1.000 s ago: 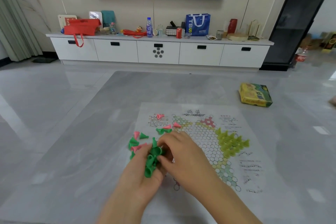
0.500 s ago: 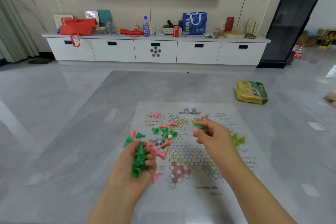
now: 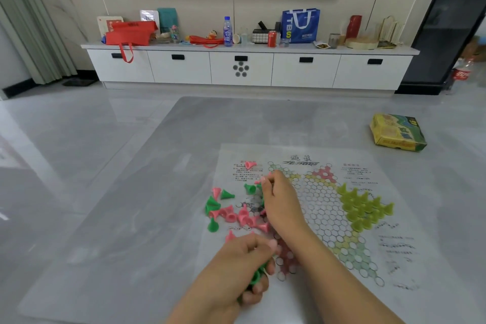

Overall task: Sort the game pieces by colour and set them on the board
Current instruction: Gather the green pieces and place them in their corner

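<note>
The paper board [image 3: 323,208], printed with a hexagon star, lies flat on the grey table. Several yellow-green pieces [image 3: 365,208] stand grouped on its right point. Loose green and pink cone pieces [image 3: 228,210] are scattered at the board's left edge, and one pink piece [image 3: 249,164] lies apart further back. My left hand [image 3: 244,263] grips a stack of green pieces [image 3: 256,275] near the board's front left. My right hand [image 3: 278,200] reaches over the loose pieces with fingertips bent down among pink and green ones. Whether it holds one is hidden.
A yellow and green game box [image 3: 398,135] lies on the table at the right, behind the board. The grey table top [image 3: 147,192] stretches to the left. A white cabinet [image 3: 249,68] with bags and bottles stands by the far wall.
My right hand has come back from the board's far side to the loose pieces at the left. My left hand has drawn nearer with the green stack. The view has tilted.
</note>
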Demonstrator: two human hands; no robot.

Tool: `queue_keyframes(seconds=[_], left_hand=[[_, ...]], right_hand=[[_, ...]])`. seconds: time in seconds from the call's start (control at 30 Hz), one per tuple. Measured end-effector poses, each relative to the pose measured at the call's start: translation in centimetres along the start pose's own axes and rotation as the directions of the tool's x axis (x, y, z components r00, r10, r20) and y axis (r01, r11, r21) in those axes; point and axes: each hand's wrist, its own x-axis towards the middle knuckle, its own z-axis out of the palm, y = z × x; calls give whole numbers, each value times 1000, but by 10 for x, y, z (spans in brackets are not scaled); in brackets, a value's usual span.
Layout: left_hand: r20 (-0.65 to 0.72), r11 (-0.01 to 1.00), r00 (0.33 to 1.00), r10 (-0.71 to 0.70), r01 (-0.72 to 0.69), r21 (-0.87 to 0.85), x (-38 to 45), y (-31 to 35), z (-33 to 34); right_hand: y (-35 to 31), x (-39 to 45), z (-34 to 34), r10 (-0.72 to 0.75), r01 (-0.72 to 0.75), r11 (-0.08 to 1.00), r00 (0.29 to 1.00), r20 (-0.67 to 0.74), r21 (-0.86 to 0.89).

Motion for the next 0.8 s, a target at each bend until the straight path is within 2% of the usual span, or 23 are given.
queue_keyframes(seconds=[0.07, 0.13, 0.23, 0.33, 0.4, 0.53, 0.63, 0.73, 0.8], left_hand=[[19, 991, 1000, 2, -5, 135, 2, -2, -5], [19, 975, 1000, 17, -20, 222, 2, -1, -9], [-31, 931, 995, 90, -73, 357, 1, 1, -18], [-105, 875, 978, 179, -109, 472, 1, 0, -29], [-155, 795, 945, 286, -144, 590, 2, -3, -37], [-206, 748, 896, 393, -182, 638, 6, -3, -42], [-235, 721, 857, 458, -203, 663, 10, -3, -40], [-275, 736, 831, 484, -217, 641, 12, 1, -36], [-292, 768, 826, 483, -239, 595, 11, 4, -33]], right_hand=[[-6, 0, 13, -52, 53, 998, 998, 42, -31], [-18, -5, 21, -90, 89, 996, 985, 145, 17], [-34, -9, 30, -101, 63, 988, 953, 285, 140], [-42, -12, 37, -89, 15, 974, 942, 323, 224], [-47, -15, 40, -82, -26, 957, 931, 355, 288], [-50, -19, 39, -69, -76, 906, 944, 322, 417], [-47, -13, 24, -8, -106, 845, 977, 212, 524], [-40, -6, -5, 51, -91, 789, 995, 83, 608], [-34, -4, -30, 81, -89, 801, 996, 41, 593]])
